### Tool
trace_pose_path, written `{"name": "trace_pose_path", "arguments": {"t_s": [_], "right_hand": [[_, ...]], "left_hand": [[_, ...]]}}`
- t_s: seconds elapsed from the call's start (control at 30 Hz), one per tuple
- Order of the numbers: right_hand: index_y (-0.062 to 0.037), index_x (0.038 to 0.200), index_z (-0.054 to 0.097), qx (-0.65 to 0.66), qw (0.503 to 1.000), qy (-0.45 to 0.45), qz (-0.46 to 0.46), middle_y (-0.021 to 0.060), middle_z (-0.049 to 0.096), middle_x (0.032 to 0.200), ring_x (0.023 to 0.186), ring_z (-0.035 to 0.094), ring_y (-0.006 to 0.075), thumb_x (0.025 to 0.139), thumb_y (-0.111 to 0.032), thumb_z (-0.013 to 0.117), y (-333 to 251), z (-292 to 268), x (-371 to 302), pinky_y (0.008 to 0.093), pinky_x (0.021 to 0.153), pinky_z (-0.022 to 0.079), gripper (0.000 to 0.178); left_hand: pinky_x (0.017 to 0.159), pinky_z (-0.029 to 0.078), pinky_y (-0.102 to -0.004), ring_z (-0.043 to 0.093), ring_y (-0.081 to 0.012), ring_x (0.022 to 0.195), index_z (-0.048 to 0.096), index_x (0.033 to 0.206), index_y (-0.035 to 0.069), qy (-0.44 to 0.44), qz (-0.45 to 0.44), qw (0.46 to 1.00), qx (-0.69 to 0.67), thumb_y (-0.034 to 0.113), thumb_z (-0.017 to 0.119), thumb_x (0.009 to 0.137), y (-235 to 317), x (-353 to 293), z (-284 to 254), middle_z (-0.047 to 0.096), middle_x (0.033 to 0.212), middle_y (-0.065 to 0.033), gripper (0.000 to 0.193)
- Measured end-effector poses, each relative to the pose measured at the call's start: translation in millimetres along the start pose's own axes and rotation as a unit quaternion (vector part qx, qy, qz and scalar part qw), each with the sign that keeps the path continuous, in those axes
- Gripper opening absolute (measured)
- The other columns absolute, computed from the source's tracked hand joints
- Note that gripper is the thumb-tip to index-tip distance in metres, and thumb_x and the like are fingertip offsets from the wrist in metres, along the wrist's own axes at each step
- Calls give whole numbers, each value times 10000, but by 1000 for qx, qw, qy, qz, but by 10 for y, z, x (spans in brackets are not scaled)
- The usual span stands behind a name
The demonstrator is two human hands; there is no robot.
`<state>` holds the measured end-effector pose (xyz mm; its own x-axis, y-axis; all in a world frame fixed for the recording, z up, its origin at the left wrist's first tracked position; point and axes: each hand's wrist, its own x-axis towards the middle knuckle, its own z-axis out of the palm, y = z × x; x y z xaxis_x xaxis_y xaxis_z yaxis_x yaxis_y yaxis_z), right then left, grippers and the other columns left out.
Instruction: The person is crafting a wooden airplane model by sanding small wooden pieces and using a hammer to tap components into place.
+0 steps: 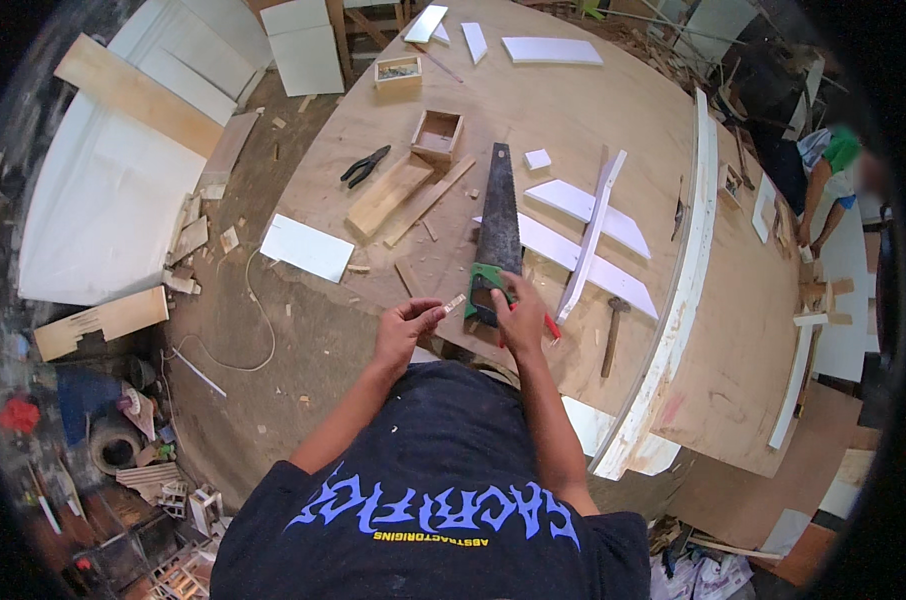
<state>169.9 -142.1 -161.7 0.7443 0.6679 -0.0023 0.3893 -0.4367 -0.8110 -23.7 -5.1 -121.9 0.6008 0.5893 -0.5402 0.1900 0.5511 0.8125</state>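
Observation:
My left hand (410, 325) is closed in a pinch on a small pale wood strip (455, 303) near the table's front edge. Beside it, my right hand (521, 315) has its fingers on the green handle of a handsaw (499, 215). The saw's dark blade lies pointing away across the plywood table (613, 110), teeth toward the right. A red-handled tool (552, 327) shows partly behind my right hand. To the right of the saw, a narrow white strip (591, 235) crosses over white boards (593, 215). A hammer (614, 338) lies farther right.
Pliers (365, 167), an open wooden box (438, 135), a wood block (390, 195) and a white panel (307, 248) lie left of the saw. A long white rail (685, 290) runs along the right. Beyond it, another person's hands (811, 235) are near wood pieces.

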Motion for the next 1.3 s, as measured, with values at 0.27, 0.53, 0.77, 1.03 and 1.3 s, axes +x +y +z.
{"name": "trace_pose_path", "arguments": {"t_s": [0.27,0.53,0.77,1.03,1.3], "right_hand": [[-4,1302,693,388,908,-130,91,72,736,1105,965,696,143,1025,-174,698,-840,182,11,294,850,571,325],[32,1249,696,433,883,14,179,83,734,1095,966,729,177,1036,-139,676,-1010,549,311,318,887,590,273],[15,1273,672,478,813,149,298,94,717,1095,928,751,198,1028,-156,694,-1218,840,355,329,781,626,299],[-9,1256,665,496,779,224,311,43,703,1074,898,723,177,991,-120,738,-1266,1148,279,303,773,591,296],[-29,1047,771,158,934,305,98,54,741,957,846,703,172,915,-72,806,-1990,1338,890,292,760,555,143]], "left_hand": [[767,544,-280,678,-151,862,699,1212,-27,-107,-56,982,-146,185,735,1005,255,202,-88,744,1019,-69,299],[924,557,-409,698,-253,1030,708,1228,-3,-10,97,936,337,293,738,979,598,1344,-763,732,1135,-112,388],[1120,384,-547,465,-459,1337,486,1507,11,105,369,706,595,388,802,850,374,2716,-1332,510,1424,-303,821],[1094,393,-489,494,-437,1275,476,1504,-46,-8,372,747,552,379,769,877,531,2897,-1450,555,1323,-286,812],[1011,498,-361,655,-233,1126,541,1452,-10,-326,-60,942,-51,301,515,1051,1294,1764,-1292,671,1254,-124,507]]}}
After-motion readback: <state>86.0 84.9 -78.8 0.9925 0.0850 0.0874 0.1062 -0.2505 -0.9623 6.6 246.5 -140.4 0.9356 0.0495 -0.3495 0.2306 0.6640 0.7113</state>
